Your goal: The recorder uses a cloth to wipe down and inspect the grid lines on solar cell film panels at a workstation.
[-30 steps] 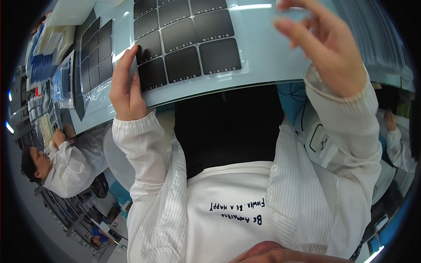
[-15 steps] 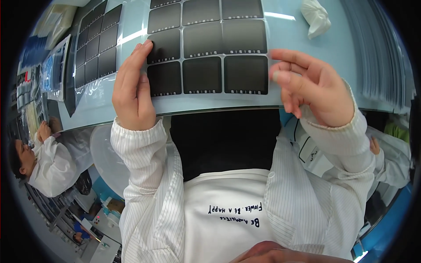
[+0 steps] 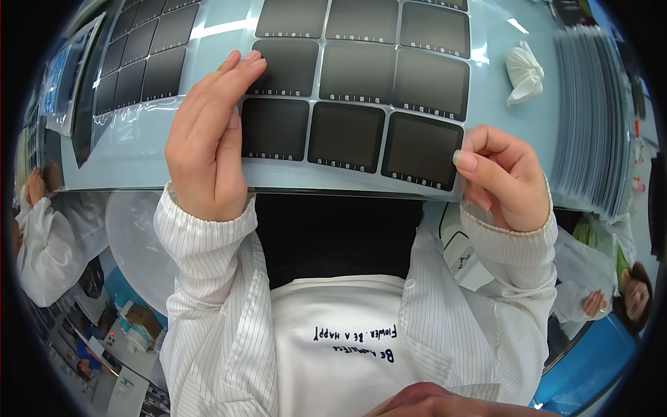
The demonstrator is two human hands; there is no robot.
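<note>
Left hand point(image 3: 208, 139) lies flat, fingers together and stretched out, pressing on the sheet of dark squares point(image 3: 347, 90), fingertips touching the left edge of the middle row. Its grip is not closed on anything, just palm and fingers resting on the sheet's near left part. Right hand point(image 3: 504, 174) pinches the sheet's near right corner, thumb on top just beside the last dark square point(image 3: 420, 149), other fingers curled under; grip clamped on the sheet. Sheet is a clear film carrying a grid of dark grey squares, lying on the pale blue counter point(image 3: 500, 132) at its near edge, right in front of the person. A second sheet of dark squares point(image 3: 139, 62) lies to the left, partly under clear plastic. A crumpled white cloth point(image 3: 524, 73) sits on the counter to the right, apart from the sheet. A stack of grey sheets point(image 3: 590, 118) stands further right. Both sleeves white with thin stripes. Another person's sleeve point(image 3: 48, 243) at far left, another person at lower right.
</note>
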